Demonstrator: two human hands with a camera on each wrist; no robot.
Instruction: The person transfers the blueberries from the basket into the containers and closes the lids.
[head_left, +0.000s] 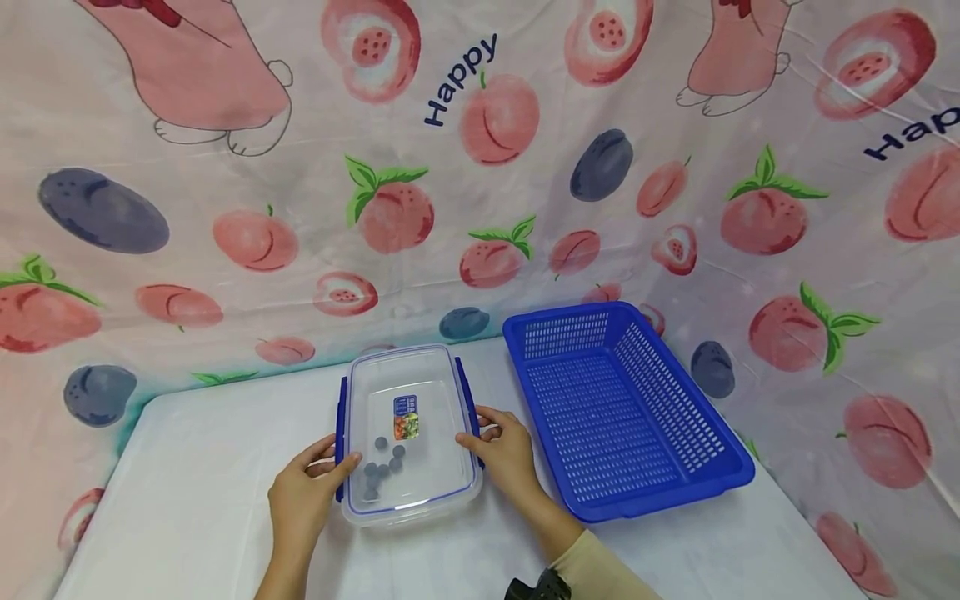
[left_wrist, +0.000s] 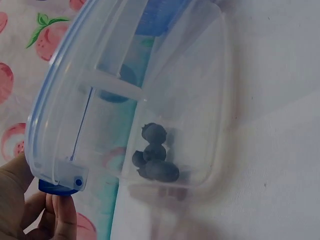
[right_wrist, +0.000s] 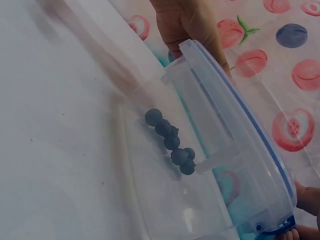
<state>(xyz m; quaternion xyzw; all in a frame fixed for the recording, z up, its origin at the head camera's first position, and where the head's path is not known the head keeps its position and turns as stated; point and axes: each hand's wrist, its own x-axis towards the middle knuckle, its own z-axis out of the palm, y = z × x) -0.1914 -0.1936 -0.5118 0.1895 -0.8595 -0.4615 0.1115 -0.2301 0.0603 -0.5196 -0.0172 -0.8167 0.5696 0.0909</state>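
A clear plastic food container (head_left: pixel 435 467) with its lid on stands on the white table, blue latches along both long sides. Several blueberries (head_left: pixel 371 470) lie in its near left part, seen through the lid; the wrist views show the blueberries (right_wrist: pixel 172 142) through the clear wall. My left hand (head_left: pixel 302 492) grips the left side, thumb on the lid's edge and fingers at the left latch (head_left: pixel 341 433). On the opposite side my right hand (head_left: pixel 510 454) holds the edge likewise, beside the right latch (head_left: pixel 467 396).
To the right of the container stands a blue plastic basket (head_left: pixel 651 508) with slotted walls. A fruit-print cloth (head_left: pixel 525 192) hangs behind the white table (head_left: pixel 210 467). A black device (head_left: pixel 538 586) shows near the right sleeve (head_left: pixel 600 571).
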